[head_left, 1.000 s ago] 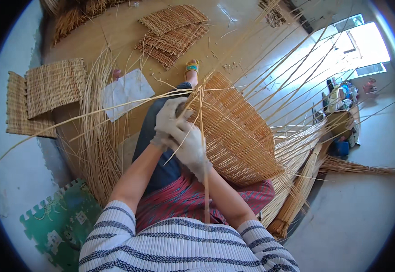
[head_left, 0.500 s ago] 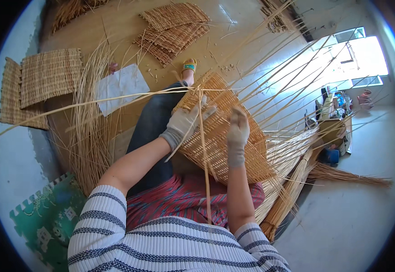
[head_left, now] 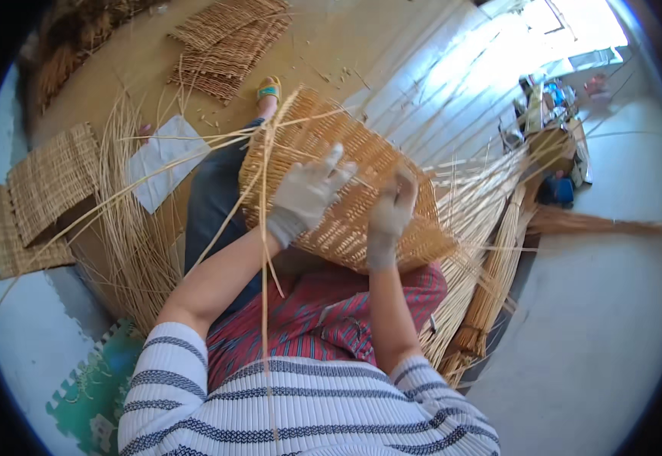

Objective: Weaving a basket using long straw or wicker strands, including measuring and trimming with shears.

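Note:
A half-woven wicker panel (head_left: 331,129) lies tilted across my lap, with long loose strands sticking out at its right side and its left corner. My gloved left hand (head_left: 300,199) rests over the left part of the weave, fingers spread apart. On the right part, my gloved right hand (head_left: 392,214) is curled, its fingertips blurred; whatever they pinch cannot be made out. A bundle of pale strands (head_left: 268,152) crosses at the panel's left corner, and one long strand hangs down toward my shirt.
Finished woven panels lie on the floor ahead (head_left: 232,45) and stand at the left (head_left: 53,178). Loose strands (head_left: 129,243) spread beside a white sheet (head_left: 162,163). Tied wicker bundles (head_left: 490,296) lie at my right. A green foam mat (head_left: 95,387) is at the lower left.
My view has swung, so the floor items sit differently. The panel has turned, its corner strands now farther left. My right hand has gone from upright fingers to a curled shape.

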Action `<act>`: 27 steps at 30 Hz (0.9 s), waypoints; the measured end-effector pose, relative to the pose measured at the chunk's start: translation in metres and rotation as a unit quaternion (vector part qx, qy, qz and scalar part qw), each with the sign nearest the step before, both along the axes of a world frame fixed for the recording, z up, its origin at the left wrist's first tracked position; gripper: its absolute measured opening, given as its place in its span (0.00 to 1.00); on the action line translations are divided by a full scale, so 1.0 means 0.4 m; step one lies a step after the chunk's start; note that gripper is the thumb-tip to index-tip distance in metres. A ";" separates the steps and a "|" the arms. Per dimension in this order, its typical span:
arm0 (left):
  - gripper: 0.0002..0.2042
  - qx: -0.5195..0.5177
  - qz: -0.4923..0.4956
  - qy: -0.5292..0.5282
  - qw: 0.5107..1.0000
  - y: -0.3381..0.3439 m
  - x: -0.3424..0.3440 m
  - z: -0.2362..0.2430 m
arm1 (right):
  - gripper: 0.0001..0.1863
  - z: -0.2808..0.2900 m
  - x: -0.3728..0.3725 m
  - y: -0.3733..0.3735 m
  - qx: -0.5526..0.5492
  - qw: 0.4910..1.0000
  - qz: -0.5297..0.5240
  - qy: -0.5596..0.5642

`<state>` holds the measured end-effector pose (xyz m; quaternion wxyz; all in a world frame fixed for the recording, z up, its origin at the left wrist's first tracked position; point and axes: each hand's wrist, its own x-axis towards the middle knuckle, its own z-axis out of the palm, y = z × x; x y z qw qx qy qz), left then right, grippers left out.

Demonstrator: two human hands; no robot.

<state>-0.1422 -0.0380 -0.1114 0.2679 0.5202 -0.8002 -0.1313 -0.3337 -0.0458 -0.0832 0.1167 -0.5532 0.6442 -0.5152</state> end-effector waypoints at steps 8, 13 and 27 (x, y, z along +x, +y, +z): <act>0.36 -0.094 -0.004 -0.125 0.988 0.011 -0.082 0.035 | 0.21 0.041 -0.181 0.043 -0.057 0.936 0.038 -0.345; 0.35 -0.070 -0.107 -0.069 0.989 0.048 -0.292 0.040 | 0.20 0.020 -0.289 0.094 -0.074 0.986 -0.058 0.140; 0.07 0.141 0.156 0.593 0.777 0.023 0.079 -0.050 | 0.31 -0.078 -0.141 0.220 0.036 0.962 -0.112 0.245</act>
